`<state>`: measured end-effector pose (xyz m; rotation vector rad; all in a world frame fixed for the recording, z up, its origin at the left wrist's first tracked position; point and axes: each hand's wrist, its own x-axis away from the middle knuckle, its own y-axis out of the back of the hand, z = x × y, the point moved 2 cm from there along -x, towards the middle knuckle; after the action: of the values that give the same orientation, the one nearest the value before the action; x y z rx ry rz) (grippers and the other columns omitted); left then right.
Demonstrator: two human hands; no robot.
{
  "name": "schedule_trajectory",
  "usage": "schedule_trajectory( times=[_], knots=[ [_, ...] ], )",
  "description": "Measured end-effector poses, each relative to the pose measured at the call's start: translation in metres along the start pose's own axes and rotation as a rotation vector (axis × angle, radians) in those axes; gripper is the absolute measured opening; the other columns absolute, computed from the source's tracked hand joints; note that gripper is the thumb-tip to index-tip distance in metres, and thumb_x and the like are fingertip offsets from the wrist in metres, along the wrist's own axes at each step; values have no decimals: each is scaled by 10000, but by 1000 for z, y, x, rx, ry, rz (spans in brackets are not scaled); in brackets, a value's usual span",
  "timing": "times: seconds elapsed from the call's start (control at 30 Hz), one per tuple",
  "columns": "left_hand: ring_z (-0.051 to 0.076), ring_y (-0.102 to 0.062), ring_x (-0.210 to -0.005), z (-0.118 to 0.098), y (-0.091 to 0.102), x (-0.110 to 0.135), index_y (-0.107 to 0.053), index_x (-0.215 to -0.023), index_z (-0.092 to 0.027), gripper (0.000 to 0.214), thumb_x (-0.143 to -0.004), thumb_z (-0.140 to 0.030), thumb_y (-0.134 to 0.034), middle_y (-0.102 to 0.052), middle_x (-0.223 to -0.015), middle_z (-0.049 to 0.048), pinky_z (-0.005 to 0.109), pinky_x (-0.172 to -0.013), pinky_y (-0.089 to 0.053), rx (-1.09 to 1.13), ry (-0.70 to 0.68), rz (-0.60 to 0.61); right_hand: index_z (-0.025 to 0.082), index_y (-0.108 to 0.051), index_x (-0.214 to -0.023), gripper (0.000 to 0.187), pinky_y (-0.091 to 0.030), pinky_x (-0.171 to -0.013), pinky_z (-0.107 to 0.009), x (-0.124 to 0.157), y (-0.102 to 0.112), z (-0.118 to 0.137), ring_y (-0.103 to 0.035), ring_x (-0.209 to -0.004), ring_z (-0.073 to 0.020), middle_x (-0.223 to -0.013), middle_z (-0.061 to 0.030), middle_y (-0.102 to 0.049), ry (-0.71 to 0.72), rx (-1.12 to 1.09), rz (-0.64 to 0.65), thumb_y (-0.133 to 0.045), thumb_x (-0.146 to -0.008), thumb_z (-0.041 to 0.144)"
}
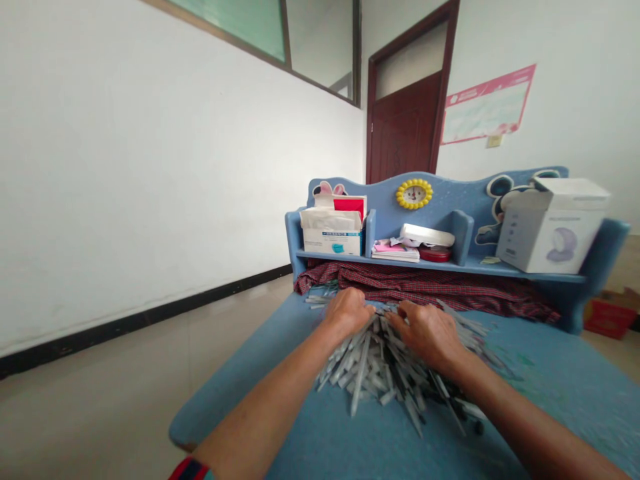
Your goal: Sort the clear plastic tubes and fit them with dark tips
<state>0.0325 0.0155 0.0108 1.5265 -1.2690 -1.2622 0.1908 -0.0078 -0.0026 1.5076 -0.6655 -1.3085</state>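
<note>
grey plastic sticks (pixel 385 373) lie in one loose heap mid-desk on the blue desk (pixel 310 447), crossed every which way, none lined up. left hand (pixel 347 312) sits on the far left edge of the heap, knuckles up, fingers curled down into it. right hand (pixel 430 337) lies palm-down on the far right side, fingertips close to the left hand's. fingers of both are buried among the sticks, so can't tell whether either actually clamps any. a few stray sticks (pixel 320 298) lie apart near the checked cloth (pixel 425 287) under the shelf (pixel 450 267). no tidy bundle, bin or finished stack shows anywhere. my read: early stage, hands gathering at the heap's far end, nearly the whole heap unsorted, strays not pulled in.
</note>
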Motion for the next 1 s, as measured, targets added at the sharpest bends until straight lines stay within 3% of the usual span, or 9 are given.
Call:
schedule_trajectory(
  times=[0.1,0.2,0.3,0.37,0.43,0.6,0.8,1.0],
  knots=[
    [161,-603,-661,11,10,2,-669,-687,-166,268,-774,-365,-513,-655,-666,36,225,-533,-364,11,-37,-5,225,-621,-779,360,-246,-511,-261,-1,1,-4,-657,-655,-220,-693,-78,-705,11,-17,-55,-362,-887,452],
    [158,-586,-653,14,10,36,-636,-653,-164,262,-796,-346,-512,-627,-638,23,233,-559,-374,22,-100,2,213,-603,-751,330,-206,-500,-262,8,3,0,-619,-558,-177,-612,-52,-677,100,-47,-122,-390,-887,425],
    [179,-584,-728,10,2,96,-613,-758,-158,265,-873,-277,-406,-636,-759,56,282,-672,-418,-3,-319,-144,195,-558,-716,288,-209,-502,-263,30,9,18,-549,-483,-119,-555,-10,-626,430,-165,-142,-394,-901,342],
    [192,-589,-732,9,-8,132,-595,-822,-163,169,-849,-251,-453,-640,-781,60,300,-676,-438,1,-419,-134,191,-521,-699,239,-218,-510,-264,43,14,32,-507,-474,-101,-558,13,-597,693,-246,-118,-403,-896,259],
    [214,-601,-768,10,-18,151,-574,-897,-164,148,-813,-276,-525,-649,-837,69,317,-681,-457,-17,-411,-81,188,-504,-695,210,-218,-514,-267,50,20,39,-481,-472,-97,-554,22,-572,793,-289,-137,-419,-884,219],
    [215,-604,-741,18,-27,153,-526,-887,-174,83,-811,-167,-495,-644,-819,45,319,-643,-458,-100,-334,61,174,-508,-660,246,-223,-499,-251,41,23,28,-450,-429,-73,-491,34,-520,636,-334,-228,-438,-888,234],
    [185,-536,-731,31,-18,154,-511,-805,-181,110,-815,-90,-451,-607,-772,27,305,-676,-414,-195,-503,4,174,-522,-670,239,-233,-492,-240,36,21,20,-475,-425,-72,-484,34,-521,611,-331,-219,-449,-885,251],
    [168,-500,-708,42,-22,154,-513,-783,-184,89,-841,-139,-462,-577,-771,13,298,-661,-386,-232,-623,8,172,-531,-676,254,-218,-480,-243,33,20,18,-464,-409,-70,-478,31,-531,607,-305,-222,-434,-891,265]
  ],
)
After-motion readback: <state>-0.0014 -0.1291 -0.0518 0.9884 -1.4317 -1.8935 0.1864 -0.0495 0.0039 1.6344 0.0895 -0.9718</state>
